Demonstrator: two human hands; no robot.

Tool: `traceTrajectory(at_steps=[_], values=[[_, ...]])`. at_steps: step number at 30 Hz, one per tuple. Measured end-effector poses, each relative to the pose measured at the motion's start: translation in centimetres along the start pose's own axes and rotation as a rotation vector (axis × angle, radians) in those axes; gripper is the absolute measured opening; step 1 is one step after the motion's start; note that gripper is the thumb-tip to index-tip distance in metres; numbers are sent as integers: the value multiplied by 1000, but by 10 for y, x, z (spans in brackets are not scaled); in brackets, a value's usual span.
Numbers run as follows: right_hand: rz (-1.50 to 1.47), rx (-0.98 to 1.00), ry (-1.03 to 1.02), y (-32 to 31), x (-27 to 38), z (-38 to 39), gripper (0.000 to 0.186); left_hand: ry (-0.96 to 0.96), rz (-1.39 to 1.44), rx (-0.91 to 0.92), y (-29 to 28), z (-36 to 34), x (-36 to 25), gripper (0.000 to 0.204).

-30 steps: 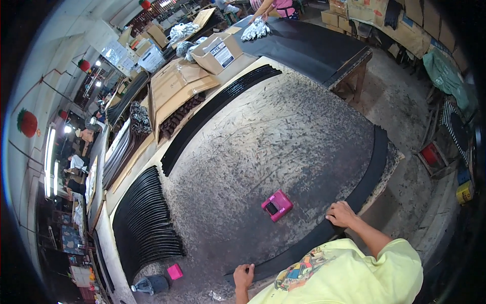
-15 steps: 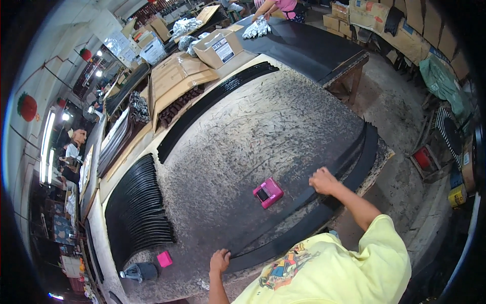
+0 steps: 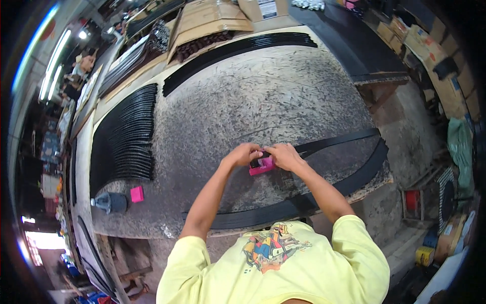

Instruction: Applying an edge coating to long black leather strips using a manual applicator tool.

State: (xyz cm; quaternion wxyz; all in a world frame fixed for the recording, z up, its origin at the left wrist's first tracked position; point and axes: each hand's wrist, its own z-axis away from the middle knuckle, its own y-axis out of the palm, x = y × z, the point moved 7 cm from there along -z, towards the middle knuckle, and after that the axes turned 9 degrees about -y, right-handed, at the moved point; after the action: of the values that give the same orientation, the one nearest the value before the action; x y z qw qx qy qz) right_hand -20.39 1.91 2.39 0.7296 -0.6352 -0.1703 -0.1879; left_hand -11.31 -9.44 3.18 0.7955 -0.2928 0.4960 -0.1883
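Note:
Both my hands are over a small pink open-topped box (image 3: 261, 168) in the middle of the table. My left hand (image 3: 245, 154) is closed at the box's left edge, beside something dark; what its fingers hold is hidden. My right hand (image 3: 286, 156) has its fingers pinched at the box's right side, on the end of a long flat black strip (image 3: 336, 142). That strip runs off to the table's right end. A stack of similar black strips (image 3: 263, 217) curves along the near edge, beneath my forearms.
A fanned pile of black strips (image 3: 124, 137) lies at the left, another black bundle (image 3: 238, 50) along the far edge. Near the left corner are a pink block (image 3: 137, 194) and a dark container (image 3: 111, 202). A cardboard box (image 3: 210, 17) stands beyond; a dark-topped table (image 3: 349, 48) adjoins far right.
My hands have come together at the pink box, the left moving up and right, the right moving left. One strip has separated from the near stack. The view has shifted.

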Motion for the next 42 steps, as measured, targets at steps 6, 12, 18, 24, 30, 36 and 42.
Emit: traceTrajectory(at_steps=[6,12,18,24,30,36,42], values=[[315,-263,-178,9,4,12,44,-79,-188,83,3,-17,8,26],[451,-381,-255,27,0,17,43,40,-288,-191,29,1,14,22],[440,-429,-367,49,16,3,42,33,-466,-226,20,34,35,21],[430,-412,-324,51,15,4,42,-231,-596,-309,-39,133,118,19],[390,-485,-368,45,35,0,43,-54,-530,-497,-23,137,74,25],[379,-477,-318,53,24,5,51,63,-532,-592,30,76,43,29],[333,-488,-332,50,28,0,55,-70,-461,-648,-15,144,90,18]])
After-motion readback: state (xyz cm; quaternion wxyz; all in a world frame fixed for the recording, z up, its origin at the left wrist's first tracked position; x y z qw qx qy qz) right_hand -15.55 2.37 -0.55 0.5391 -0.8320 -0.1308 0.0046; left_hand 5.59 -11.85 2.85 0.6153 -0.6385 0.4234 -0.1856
